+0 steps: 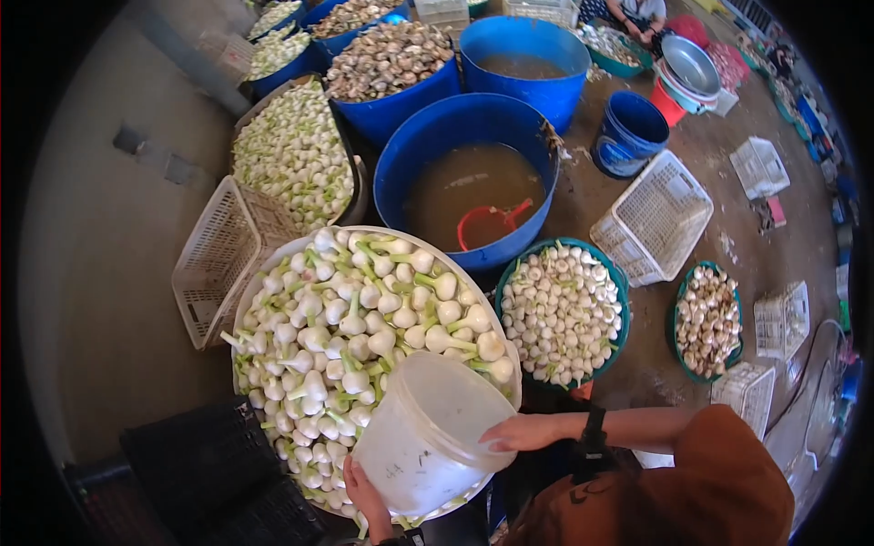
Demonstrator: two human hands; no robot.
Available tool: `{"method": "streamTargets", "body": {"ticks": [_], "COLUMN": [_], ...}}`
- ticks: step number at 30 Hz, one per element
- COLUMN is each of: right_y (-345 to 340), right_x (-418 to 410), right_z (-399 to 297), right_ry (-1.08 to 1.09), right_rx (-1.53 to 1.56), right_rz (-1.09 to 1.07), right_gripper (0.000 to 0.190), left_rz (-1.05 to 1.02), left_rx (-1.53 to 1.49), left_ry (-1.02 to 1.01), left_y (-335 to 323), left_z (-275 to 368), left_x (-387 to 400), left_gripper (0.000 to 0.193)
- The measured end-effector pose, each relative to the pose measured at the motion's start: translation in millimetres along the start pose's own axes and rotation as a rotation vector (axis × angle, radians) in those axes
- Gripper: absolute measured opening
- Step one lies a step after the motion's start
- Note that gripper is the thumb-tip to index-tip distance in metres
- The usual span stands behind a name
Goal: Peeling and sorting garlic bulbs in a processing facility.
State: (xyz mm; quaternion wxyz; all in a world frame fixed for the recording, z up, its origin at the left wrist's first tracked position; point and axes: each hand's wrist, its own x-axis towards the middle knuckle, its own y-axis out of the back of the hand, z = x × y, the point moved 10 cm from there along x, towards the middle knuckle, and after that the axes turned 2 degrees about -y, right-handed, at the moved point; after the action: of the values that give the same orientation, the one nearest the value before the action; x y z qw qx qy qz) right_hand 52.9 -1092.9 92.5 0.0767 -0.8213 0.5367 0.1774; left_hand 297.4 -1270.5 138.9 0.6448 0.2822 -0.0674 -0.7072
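Note:
Over the near side of a large round tub (509, 338) heaped with garlic bulbs, I hold a white plastic bucket (410, 443) tilted, its mouth toward the upper right. My left hand (365, 495) grips the lower side of the bucket near its base. At the rim, my right hand (522, 435) has its fingers over the edge. The inner wall of the bucket shows no bulbs, though part of its inside is hidden. White garlic bulbs (314, 385) with green stems fill the tub and lie around the bucket.
Beyond the tub stands a blue vat (389, 184) of murky water with a red-rimmed tool (471, 228). Green basins of garlic (563, 314) and white crates (655, 218) stand right; black crates (198, 464) are lower left. Another person (638, 24) sits at the back.

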Motion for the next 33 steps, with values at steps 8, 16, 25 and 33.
{"method": "streamTargets", "body": {"ticks": [8,16,25,33], "right_y": [44,54,52,41], "right_x": [-23,77,102,116], "right_z": [-5,55,108,120], "right_ry": [-0.037,0.126,0.106,0.094], "right_rx": [-0.623,-1.294,-1.116,-1.117], "right_rz": [0.220,0.093,0.019,0.012], "right_gripper": [0.041,0.075,0.072,0.066], "left_rz": [-0.107,-0.043,-0.116,-0.153], "left_rx": [0.139,0.683,0.775,0.728], "left_ry": [-0.151,-0.418,-0.370,-0.347], "left_y": [-36,-98,-124,-123], "left_z": [36,93,71,52], "left_x": [-44,-26,12,21], "left_gripper": [0.047,0.038,0.039,0.041]}}
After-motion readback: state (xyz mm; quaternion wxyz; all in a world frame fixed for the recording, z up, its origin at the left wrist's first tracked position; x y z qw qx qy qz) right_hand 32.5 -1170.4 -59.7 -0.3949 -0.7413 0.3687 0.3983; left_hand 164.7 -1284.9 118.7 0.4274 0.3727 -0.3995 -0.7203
